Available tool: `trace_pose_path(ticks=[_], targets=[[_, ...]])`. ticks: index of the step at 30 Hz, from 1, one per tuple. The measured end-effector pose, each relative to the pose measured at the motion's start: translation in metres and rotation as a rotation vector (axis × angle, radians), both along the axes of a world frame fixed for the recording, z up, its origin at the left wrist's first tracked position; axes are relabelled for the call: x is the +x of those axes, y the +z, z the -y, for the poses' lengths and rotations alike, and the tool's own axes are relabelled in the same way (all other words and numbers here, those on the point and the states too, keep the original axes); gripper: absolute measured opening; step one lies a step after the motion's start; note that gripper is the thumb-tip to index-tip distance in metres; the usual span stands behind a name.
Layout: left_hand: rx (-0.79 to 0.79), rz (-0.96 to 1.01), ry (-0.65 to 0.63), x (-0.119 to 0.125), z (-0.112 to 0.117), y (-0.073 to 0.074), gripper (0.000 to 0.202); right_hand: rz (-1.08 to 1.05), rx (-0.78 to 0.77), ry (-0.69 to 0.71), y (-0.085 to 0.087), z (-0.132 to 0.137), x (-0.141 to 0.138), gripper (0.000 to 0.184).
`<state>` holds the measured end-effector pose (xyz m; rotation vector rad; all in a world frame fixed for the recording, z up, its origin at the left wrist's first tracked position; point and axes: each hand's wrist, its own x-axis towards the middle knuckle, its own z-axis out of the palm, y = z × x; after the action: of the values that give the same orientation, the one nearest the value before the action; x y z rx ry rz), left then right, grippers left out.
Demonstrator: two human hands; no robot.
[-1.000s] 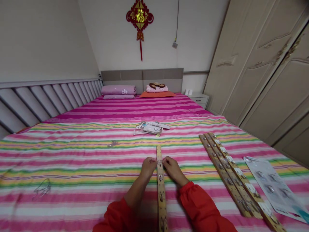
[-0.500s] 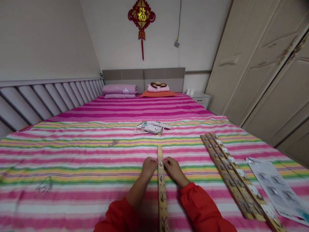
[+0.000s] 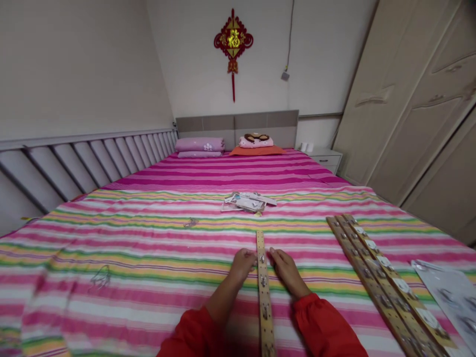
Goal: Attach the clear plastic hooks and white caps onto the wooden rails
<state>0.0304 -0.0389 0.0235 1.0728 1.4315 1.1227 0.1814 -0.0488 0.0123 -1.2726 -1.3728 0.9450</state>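
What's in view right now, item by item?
Wooden strip with metal fittings: 1, tan, between hands
Parallel wooden strips: 3, tan, right
Printed sheet: 1, white, far right
Paper packets: one pile, white, mid-bed
Metal piece: 1, grey, mid-bed
Wire loop: 1, grey, left
Striped bedspread: 1, pink, under everything
Pillows: 2, pink, bed head
Wardrobe: 1, cream, right
Wall ornament: 1, red-gold, back wall
Left hand: 1, bare, left of strip
Right hand: 1, bare, right of strip
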Motion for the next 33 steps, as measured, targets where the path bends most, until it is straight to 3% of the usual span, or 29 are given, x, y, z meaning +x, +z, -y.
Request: trace_pose_path(ticks=[3,10,14,19,24,28,33], targets=[[0.067,-0.045,0.051,-0.033,-0.009,0.009,0.019,-0.087,-0.009,-0.024,-0.001,0.005,0.001,0.047],[0.187,-0.346,0.521,-0.163,-0.05,0.029,0.017,-0.157,-0.019,-0.039,-0.005,0.007,0.0,0.048],[0.146,-0.5,0.666,-0.209,-0.069,0.029,0.025,-0.169,-0.048,-0.039,-0.007,0.004,0.0,0.05],[0.107,-0.629,0.647,-0.231,-0.087,0.022,0.038,-0.176,-0.058,-0.049,-0.01,0.002,0.0,0.049],[0.106,-0.671,0.575,-0.237,-0.099,0.015,0.025,-0.194,-0.063,-0.069,-0.012,0.001,0.0,0.048],[0.131,-0.673,0.562,-0.234,-0.096,0.015,0.017,-0.194,-0.068,-0.074,-0.012,0.001,0.001,0.048],[0.246,-0.621,0.504,-0.223,-0.078,0.022,0.022,-0.225,-0.06,-0.064,-0.012,0.001,0.0,0.047]])
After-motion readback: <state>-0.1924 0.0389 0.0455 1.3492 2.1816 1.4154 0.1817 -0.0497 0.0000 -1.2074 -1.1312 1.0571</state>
